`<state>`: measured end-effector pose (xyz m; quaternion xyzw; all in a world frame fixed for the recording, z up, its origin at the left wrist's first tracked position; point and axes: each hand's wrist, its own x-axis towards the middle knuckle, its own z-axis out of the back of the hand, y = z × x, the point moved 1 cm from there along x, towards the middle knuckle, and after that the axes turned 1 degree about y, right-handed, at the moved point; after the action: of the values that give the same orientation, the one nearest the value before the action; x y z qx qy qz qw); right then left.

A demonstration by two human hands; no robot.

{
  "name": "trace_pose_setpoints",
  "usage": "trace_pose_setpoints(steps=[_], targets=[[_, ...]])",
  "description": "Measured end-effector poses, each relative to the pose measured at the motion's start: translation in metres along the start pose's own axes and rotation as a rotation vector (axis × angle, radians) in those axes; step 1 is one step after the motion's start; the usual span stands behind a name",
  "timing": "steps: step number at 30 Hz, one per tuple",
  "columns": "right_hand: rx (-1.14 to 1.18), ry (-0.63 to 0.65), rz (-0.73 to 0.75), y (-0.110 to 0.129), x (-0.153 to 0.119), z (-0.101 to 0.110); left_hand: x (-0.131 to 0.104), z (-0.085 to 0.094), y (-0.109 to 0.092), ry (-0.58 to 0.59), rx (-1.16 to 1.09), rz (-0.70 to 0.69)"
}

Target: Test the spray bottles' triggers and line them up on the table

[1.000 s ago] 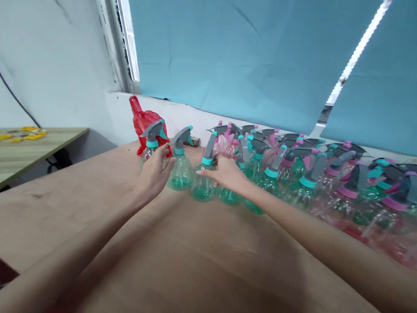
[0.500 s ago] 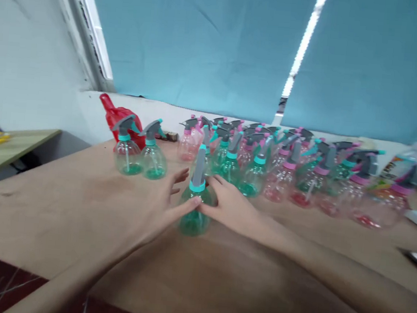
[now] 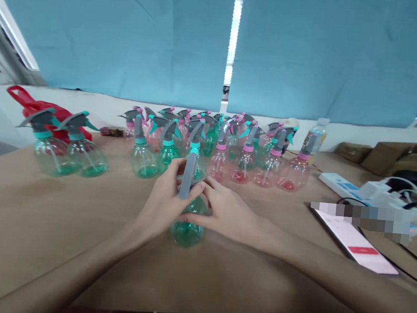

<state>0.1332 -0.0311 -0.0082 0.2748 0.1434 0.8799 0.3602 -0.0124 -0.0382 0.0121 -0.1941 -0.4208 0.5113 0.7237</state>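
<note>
Right in front of me on the table stands a green spray bottle [image 3: 187,233] with a grey trigger head and a teal nozzle. My left hand [image 3: 172,186] grips it near the neck, thumb pressed on the collar area below the trigger. Around the bottle's body from the right wraps my right hand [image 3: 230,208], its thumb lying across the front. The hands hide the collar and much of the bottle's upper body.
Behind the hands are rows of green and pink spray bottles [image 3: 244,172]. Two green spray bottles [image 3: 88,155] stand left, before a red bag [image 3: 34,104]. At right lie a phone [image 3: 359,247], a power strip [image 3: 341,185] and cardboard boxes [image 3: 394,155]; a drink bottle [image 3: 318,132] stands behind.
The view has turned to the right, bringing the phone and power strip in. My left hand has closed in on the bottle's neck, and the bottle's trigger head now tips towards me.
</note>
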Motion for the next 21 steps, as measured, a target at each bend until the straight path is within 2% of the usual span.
trace_pose_setpoints(steps=[4,8,11,15,21], targets=[[-0.007,-0.023,0.004,-0.014,-0.013,0.01,0.008,-0.018,-0.012,0.009,0.045,-0.036],[0.041,0.034,0.02,-0.038,-0.03,0.011,0.013,-0.026,-0.014,0.029,-0.035,-0.054],[0.022,0.037,-0.074,-0.067,-0.044,0.003,0.015,-0.026,-0.01,0.047,-0.062,-0.072],[-0.014,0.053,-0.107,-0.101,-0.056,-0.013,0.02,-0.023,-0.003,0.042,-0.092,-0.079],[-0.05,0.084,-0.146,-0.123,-0.059,-0.027,0.034,-0.023,0.01,0.063,-0.187,-0.045]])
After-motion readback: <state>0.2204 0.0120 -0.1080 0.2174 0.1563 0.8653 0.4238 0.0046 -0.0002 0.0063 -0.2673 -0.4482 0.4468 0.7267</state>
